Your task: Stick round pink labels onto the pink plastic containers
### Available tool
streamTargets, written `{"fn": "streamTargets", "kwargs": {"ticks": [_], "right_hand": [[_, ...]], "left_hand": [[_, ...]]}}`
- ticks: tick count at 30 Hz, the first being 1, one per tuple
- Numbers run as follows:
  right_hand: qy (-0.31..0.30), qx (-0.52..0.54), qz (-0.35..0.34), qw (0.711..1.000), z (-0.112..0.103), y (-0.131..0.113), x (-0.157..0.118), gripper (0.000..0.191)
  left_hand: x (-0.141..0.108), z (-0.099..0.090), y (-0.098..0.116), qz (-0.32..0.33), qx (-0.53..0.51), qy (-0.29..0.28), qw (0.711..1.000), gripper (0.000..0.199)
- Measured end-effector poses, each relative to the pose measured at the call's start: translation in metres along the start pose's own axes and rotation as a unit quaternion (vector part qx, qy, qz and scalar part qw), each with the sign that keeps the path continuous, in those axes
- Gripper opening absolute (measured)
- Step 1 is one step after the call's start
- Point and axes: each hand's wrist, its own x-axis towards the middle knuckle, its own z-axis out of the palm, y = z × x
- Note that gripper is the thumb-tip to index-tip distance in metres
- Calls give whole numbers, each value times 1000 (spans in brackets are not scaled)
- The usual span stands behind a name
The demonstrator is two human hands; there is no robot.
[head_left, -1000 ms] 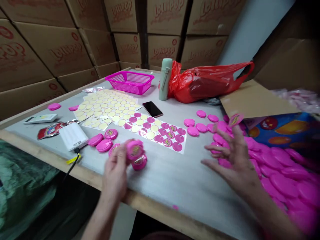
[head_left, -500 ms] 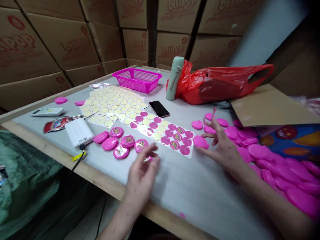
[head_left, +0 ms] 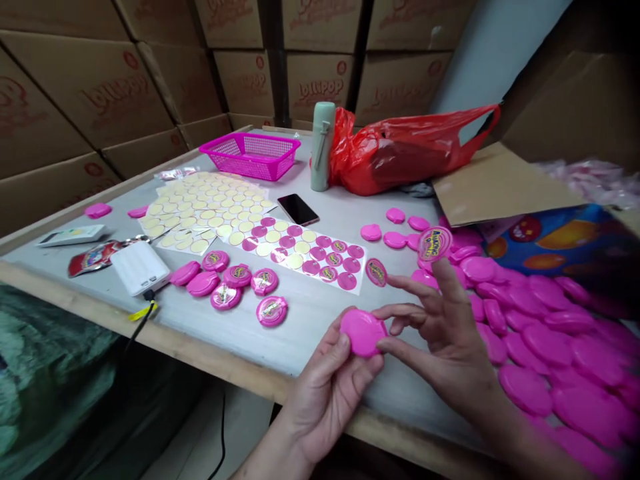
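A plain pink round case is held in my left hand, its thumb on the near edge. My right hand pinches the case's right edge between thumb and a finger. Round printed stickers cling to two of its other fingertips: one sticker at the left, another higher up. A sticker sheet with pink and yellow circles lies just beyond. Several cases with stickers, one of them nearest, lie left of my hands. Plain pink cases are heaped at the right.
Farther back stand a pink basket, a green flask and a red plastic bag. A phone lies behind the sheet. At the left are a white power bank with a cable and a calculator. An open carton is at the right.
My hands have come together, and the plain case by my right hand is now between them. The stickered case near my left hand now lies on the table. The view has shifted right.
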Motion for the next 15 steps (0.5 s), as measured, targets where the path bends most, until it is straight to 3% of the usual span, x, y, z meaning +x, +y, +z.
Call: {"fn": "streamTargets", "kwargs": {"ticks": [4,7,9,11,15], "right_hand": [[-74,64,50,994,-11,-5,4,104],[-169,120,112,972,-22,-5,10,105],[-201,157,140,957,-28,-2,13,107],[-190,174,151,954,-32,2,17,108],[-63,154,180,969,-37,7,24,103]], "left_hand": [[-4,-6,3,-35,53,-22,998,26],[-6,-10,8,-103,78,-85,988,28],[-4,-10,8,-137,74,-116,981,31],[0,-7,6,-126,54,-99,986,34],[15,2,4,-44,1,27,999,37]]}}
